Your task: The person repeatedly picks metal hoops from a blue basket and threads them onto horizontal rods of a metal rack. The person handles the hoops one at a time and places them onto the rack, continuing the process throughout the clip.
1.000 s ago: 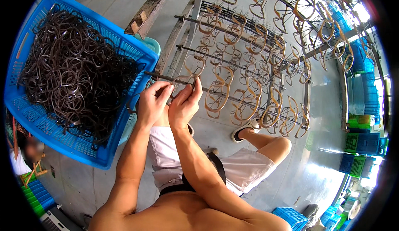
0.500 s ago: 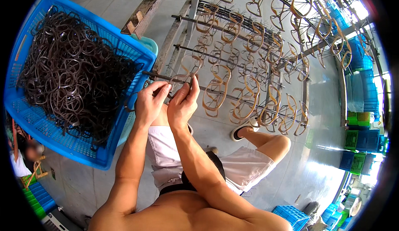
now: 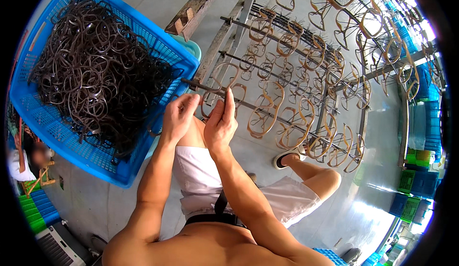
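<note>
My right hand is at the near end of a metal rod, thumb and forefinger closed on a brown eyeglass frame there. My left hand is beside it, thumb and fingers pinched together close to the frame's lower lens loop. What the left fingertips hold, if anything, is too small to make out. Farther along the same rod hang amber eyeglass frames, such as the large one just right of my right hand.
A blue plastic basket heaped with dark brown eyeglass frames stands at my left. Rods with several rows of hanging frames fill the rack ahead and to the right. A wooden beam lies beyond the basket. Stacked crates stand far right.
The view has shifted, so basket and rack appear farther right. My left fingers have drawn into a tighter pinch, and the dark piece seen between them before no longer shows. The right hand stays at the rod.
</note>
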### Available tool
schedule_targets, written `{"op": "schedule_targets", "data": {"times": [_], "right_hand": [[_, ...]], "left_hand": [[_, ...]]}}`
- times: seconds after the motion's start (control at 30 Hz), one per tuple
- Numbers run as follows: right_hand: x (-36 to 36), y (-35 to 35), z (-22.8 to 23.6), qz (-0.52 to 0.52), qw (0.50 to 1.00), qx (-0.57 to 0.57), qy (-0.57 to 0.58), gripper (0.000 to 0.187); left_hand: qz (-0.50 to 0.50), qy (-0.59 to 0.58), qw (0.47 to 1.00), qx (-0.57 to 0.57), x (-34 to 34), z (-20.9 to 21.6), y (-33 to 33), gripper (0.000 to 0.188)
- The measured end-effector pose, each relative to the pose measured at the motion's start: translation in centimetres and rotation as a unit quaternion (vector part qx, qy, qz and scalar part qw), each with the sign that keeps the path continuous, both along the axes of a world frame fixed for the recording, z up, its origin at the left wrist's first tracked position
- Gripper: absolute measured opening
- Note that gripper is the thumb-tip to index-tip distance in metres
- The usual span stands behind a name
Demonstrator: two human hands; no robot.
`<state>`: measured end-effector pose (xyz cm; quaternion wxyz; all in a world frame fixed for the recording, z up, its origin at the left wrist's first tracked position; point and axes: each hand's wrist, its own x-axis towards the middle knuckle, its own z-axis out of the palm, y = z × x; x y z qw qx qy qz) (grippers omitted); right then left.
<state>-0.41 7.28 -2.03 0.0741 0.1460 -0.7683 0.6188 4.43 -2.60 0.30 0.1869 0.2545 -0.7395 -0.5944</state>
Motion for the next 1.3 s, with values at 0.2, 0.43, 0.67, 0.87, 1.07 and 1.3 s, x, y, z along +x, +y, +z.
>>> {"op": "schedule_targets", "data": {"times": [0.2, 0.43, 0.67, 0.87, 1.07, 1.3], "right_hand": [[-0.5, 0.5, 0.0, 0.035, 0.998, 0.031, 0.039, 0.038], [-1.2, 1.1, 0.5, 0.059, 0.995, 0.064, 0.046, 0.039], [-1.4, 0.9, 0.8, 0.061, 0.995, 0.056, 0.053, 0.039], [-1.2, 1.4, 0.5, 0.042, 0.997, 0.046, 0.047, 0.039], [-1.2, 1.8, 0.5, 0.035, 0.995, 0.076, 0.059, 0.038], [-1.1, 1.9, 0.3, 0.045, 0.997, 0.054, 0.025, 0.040]], "left_hand": [[-0.039, 0.023, 0.998, 0.047, -0.5, -0.5, 0.1, 0.020], [-0.074, 0.045, 0.925, 0.369, -0.9, -1.4, -0.8, 0.011], [-0.099, 0.100, 0.873, 0.467, -0.9, -3.0, -1.1, 0.013], [-0.114, 0.117, 0.812, 0.561, -1.3, -2.5, -0.3, 0.012], [-0.108, 0.104, 0.847, 0.511, -1.1, -2.1, 0.2, 0.016], [0.000, -0.009, 0.947, 0.322, -2.8, -0.6, -1.9, 0.034]]}}
